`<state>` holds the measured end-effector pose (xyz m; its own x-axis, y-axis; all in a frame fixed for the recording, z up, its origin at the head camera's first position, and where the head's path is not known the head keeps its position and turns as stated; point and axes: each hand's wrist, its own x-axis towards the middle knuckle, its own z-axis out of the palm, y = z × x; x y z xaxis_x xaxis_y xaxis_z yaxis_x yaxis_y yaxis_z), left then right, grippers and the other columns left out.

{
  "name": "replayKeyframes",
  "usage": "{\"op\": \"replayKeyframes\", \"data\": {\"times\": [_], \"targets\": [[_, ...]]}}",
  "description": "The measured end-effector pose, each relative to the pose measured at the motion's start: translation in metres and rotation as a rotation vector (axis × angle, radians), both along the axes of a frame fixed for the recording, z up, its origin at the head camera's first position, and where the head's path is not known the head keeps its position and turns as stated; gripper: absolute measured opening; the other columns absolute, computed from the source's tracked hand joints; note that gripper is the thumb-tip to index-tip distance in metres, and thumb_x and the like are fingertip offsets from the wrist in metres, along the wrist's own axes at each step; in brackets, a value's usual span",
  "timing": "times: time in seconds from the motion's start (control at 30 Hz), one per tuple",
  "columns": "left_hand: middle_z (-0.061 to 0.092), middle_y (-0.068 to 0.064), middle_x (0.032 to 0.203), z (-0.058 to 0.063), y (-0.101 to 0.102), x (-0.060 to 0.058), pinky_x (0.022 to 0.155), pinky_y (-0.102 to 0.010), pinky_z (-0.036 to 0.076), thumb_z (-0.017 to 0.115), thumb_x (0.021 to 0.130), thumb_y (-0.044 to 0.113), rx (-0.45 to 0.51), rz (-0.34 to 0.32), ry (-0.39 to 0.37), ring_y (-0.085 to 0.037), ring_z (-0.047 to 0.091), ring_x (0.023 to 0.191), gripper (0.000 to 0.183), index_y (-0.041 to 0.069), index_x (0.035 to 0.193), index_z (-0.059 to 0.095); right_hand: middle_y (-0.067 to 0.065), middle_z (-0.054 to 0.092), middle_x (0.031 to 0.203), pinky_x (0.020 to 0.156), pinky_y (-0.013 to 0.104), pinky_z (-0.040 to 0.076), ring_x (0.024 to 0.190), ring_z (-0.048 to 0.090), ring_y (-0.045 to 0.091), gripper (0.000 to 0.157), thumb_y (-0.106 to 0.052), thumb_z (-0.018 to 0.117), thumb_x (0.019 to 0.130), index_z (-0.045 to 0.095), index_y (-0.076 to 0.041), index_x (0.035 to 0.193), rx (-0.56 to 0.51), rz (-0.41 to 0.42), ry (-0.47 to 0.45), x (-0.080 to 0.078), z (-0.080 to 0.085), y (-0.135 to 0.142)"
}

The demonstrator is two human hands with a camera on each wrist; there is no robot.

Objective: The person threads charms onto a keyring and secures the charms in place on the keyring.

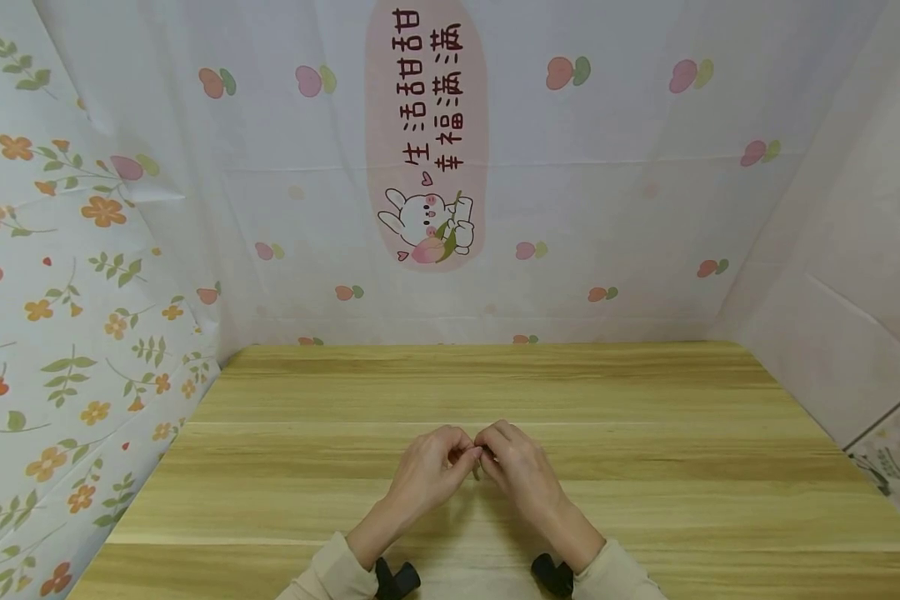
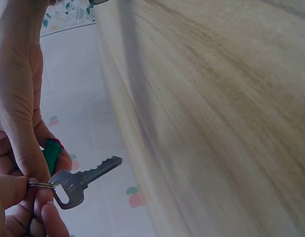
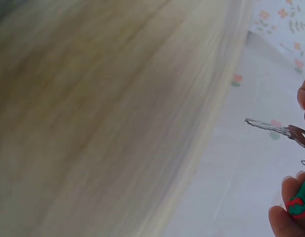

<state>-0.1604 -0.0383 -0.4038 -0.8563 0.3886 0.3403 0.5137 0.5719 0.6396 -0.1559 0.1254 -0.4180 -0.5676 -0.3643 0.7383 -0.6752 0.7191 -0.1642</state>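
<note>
Low over the table, my left hand (image 1: pixel 429 467) and right hand (image 1: pixel 521 471) meet at the fingertips. In the left wrist view, the left fingers and thumb (image 2: pixel 6 192) pinch a thin metal key ring (image 2: pixel 41 185). A silver key (image 2: pixel 79 181) hangs from this ring, its toothed blade pointing away from the hands. My right hand holds a small green piece with a red end (image 2: pixel 51 155), partly covered by the fingers. The right wrist view shows the key (image 3: pixel 268 126) between the hands and the green piece (image 3: pixel 301 197) in the right fingers.
The wooden table (image 1: pixel 457 383) spreads out below the hands. Patterned white cloth (image 1: pixel 615 208) stands behind it, with a flowered sheet (image 1: pixel 82 333) on the left. A black device (image 1: pixel 397 581) sits by the left wrist, another (image 1: pixel 552 575) by the right.
</note>
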Motion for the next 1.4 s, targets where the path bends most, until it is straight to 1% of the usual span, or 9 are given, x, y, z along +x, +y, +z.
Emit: {"op": "replayKeyframes", "data": {"times": [0.17,0.27,0.4,0.57,0.7,0.9,1.1,1.23,1.4], "targets": [[0.067,0.000,0.080,-0.0014,0.0001,0.0013,0.059,-0.015,0.043,0.066,0.092,0.015,-0.004,-0.001,0.045,-0.006,0.059,0.069,0.012,0.013,0.081,0.068,0.001,0.063,0.079,0.057,0.015,0.047,0.065,0.057,0.009,0.020,0.003,0.080,0.073,0.065,-0.007,0.081,-0.065,-0.001,-0.126,0.0018,0.0014,-0.0010],[0.066,0.001,0.080,-0.0018,0.0006,0.0014,0.060,-0.015,0.043,0.066,0.092,0.014,0.000,-0.002,0.049,-0.007,0.059,0.070,0.012,0.013,0.081,0.067,0.002,0.063,0.080,0.058,0.015,0.047,0.066,0.058,0.009,0.019,0.004,0.079,0.073,0.065,-0.006,0.082,-0.083,0.005,-0.156,0.0020,0.0014,-0.0007],[0.066,0.002,0.077,-0.0011,0.0014,0.0014,0.059,-0.014,0.042,0.066,0.091,0.013,0.006,0.010,0.023,-0.002,0.056,0.067,0.012,0.014,0.079,0.068,0.001,0.063,0.079,0.058,0.015,0.047,0.066,0.057,0.009,0.021,0.003,0.081,0.072,0.065,-0.008,0.082,-0.040,0.002,-0.080,0.0014,0.0016,0.0004],[0.064,0.004,0.070,0.0007,0.0023,0.0003,0.051,-0.015,0.037,0.066,0.090,0.015,0.004,0.040,-0.028,0.005,0.044,0.057,0.014,0.015,0.076,0.068,0.000,0.062,0.077,0.059,0.016,0.047,0.067,0.058,0.009,0.027,0.005,0.083,0.067,0.064,-0.008,0.080,0.012,-0.001,0.053,-0.0003,0.0013,0.0003],[0.066,0.003,0.070,0.0012,0.0024,-0.0002,0.050,-0.015,0.036,0.065,0.091,0.015,0.003,0.034,-0.036,0.005,0.045,0.056,0.014,0.014,0.077,0.068,0.001,0.062,0.077,0.059,0.017,0.048,0.067,0.058,0.010,0.030,0.008,0.084,0.064,0.063,-0.007,0.079,0.016,0.003,0.072,-0.0006,0.0008,0.0000],[0.067,0.001,0.078,-0.0004,0.0012,0.0007,0.058,-0.015,0.042,0.064,0.093,0.014,-0.002,-0.003,-0.007,-0.003,0.059,0.068,0.013,0.013,0.080,0.067,0.002,0.063,0.079,0.059,0.016,0.048,0.068,0.059,0.010,0.024,0.004,0.082,0.069,0.065,-0.006,0.082,-0.016,0.005,-0.039,0.0012,0.0001,0.0009],[0.065,0.001,0.080,-0.0026,0.0005,0.0018,0.059,-0.015,0.040,0.064,0.093,0.013,-0.007,-0.030,0.015,-0.005,0.058,0.072,0.013,0.013,0.080,0.065,0.002,0.064,0.078,0.057,0.015,0.046,0.066,0.057,0.008,0.019,0.004,0.079,0.073,0.065,-0.006,0.082,-0.078,0.023,-0.145,0.0020,-0.0001,0.0006],[0.066,0.001,0.079,-0.0021,0.0014,0.0023,0.058,-0.015,0.041,0.064,0.093,0.014,0.008,-0.009,0.011,-0.003,0.057,0.070,0.013,0.014,0.080,0.066,0.001,0.063,0.078,0.058,0.015,0.046,0.066,0.057,0.008,0.022,0.004,0.080,0.072,0.064,-0.007,0.081,-0.056,0.023,-0.075,0.0012,0.0003,0.0008],[0.066,0.003,0.072,0.0011,0.0022,0.0028,0.052,-0.015,0.038,0.064,0.092,0.019,0.032,0.039,-0.040,0.004,0.047,0.059,0.017,0.014,0.076,0.067,0.001,0.062,0.078,0.059,0.016,0.047,0.068,0.057,0.009,0.025,0.004,0.081,0.069,0.062,-0.007,0.081,0.004,0.022,0.037,0.0001,0.0001,0.0014]]}}
